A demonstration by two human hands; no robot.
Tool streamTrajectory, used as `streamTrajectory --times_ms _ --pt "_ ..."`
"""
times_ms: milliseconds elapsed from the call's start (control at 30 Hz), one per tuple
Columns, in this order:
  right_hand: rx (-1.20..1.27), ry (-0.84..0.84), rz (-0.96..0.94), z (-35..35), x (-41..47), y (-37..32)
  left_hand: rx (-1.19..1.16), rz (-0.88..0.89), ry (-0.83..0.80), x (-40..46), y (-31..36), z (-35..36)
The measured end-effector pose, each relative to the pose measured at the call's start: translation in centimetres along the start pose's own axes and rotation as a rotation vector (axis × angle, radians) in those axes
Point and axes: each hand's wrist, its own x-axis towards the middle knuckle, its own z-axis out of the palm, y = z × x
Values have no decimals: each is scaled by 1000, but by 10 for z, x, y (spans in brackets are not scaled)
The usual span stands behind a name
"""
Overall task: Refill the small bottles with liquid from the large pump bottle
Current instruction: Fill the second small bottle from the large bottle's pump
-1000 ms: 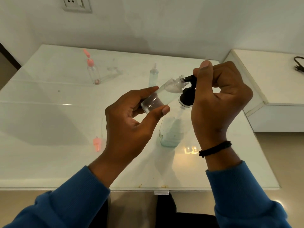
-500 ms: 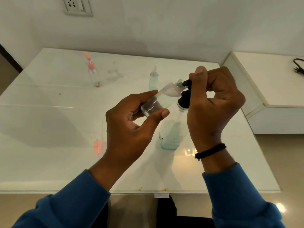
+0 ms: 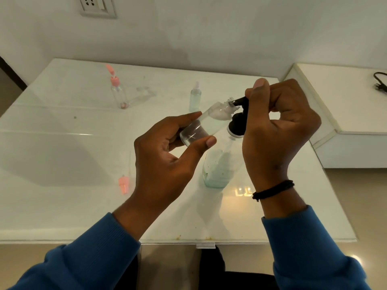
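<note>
Unmoved — left hand (image 3: pixel 165 158) tilts small bottle (image 3: pixel 206 124), right hand (image 3: pixel 278 126) presses pump (image 3: pixel 238 120).

A glossy white table (image 3: pixel 62 206) is carrying the large pump bottle (image 3: pixel 217 170) near centre, a pink-capped bottle (image 3: pixel 118 92) at eleven o'clock, a pale spray bottle (image 3: pixel 195 97) at twelve, and a loose pink cap (image 3: pixel 123 184) at eight.

White wall (image 3: pixel 209 34) with socket (image 3: pixel 95 6), glossy white table (image 3: pixel 62 143), beige floor (image 3: pixel 356 195)
</note>
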Motion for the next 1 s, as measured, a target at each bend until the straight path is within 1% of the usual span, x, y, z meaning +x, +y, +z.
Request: streamTrajectory --times_ms 1000 --pt "-4 2 -24 1 -1 -1 -11 -16 3 -1 0 0"
